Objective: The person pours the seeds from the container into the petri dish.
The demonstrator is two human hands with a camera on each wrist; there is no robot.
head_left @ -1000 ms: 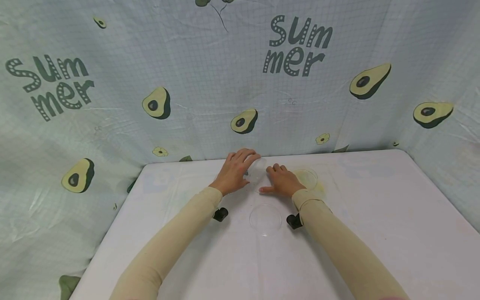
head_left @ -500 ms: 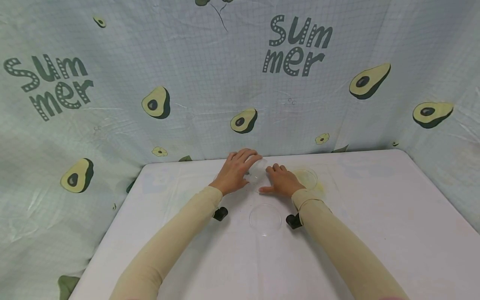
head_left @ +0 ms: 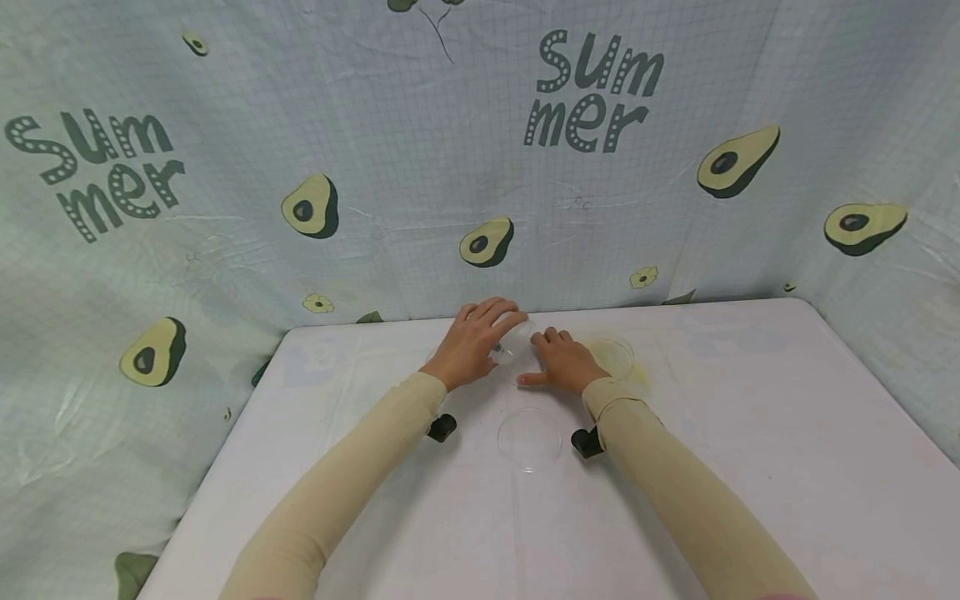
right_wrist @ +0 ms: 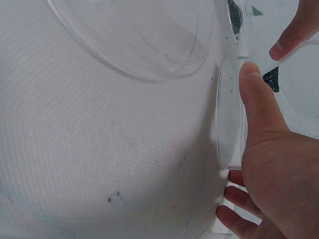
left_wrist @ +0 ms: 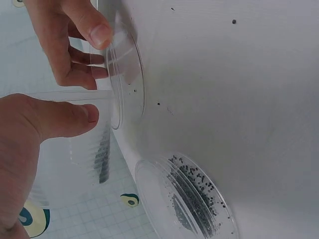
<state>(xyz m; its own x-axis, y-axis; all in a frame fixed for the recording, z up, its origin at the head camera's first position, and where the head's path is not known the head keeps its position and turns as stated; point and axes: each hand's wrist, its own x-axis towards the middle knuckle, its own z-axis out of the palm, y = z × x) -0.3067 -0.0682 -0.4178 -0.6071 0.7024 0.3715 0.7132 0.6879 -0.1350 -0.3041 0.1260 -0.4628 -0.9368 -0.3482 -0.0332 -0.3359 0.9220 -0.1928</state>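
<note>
Both hands (head_left: 467,346) (head_left: 566,364) half-curled round cup (left_wrist: 70,159), dish (right_wrist: 229,119).

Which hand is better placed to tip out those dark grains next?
Probably the left hand: it holds the clear container with the dark grains, while the right hand holds a clear dish.

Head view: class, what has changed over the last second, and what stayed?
The left hand edged slightly rightward, carrying along the clear plastic container of dark grains it grips. The right hand and the clear, round plastic dish in front stayed put.
</note>
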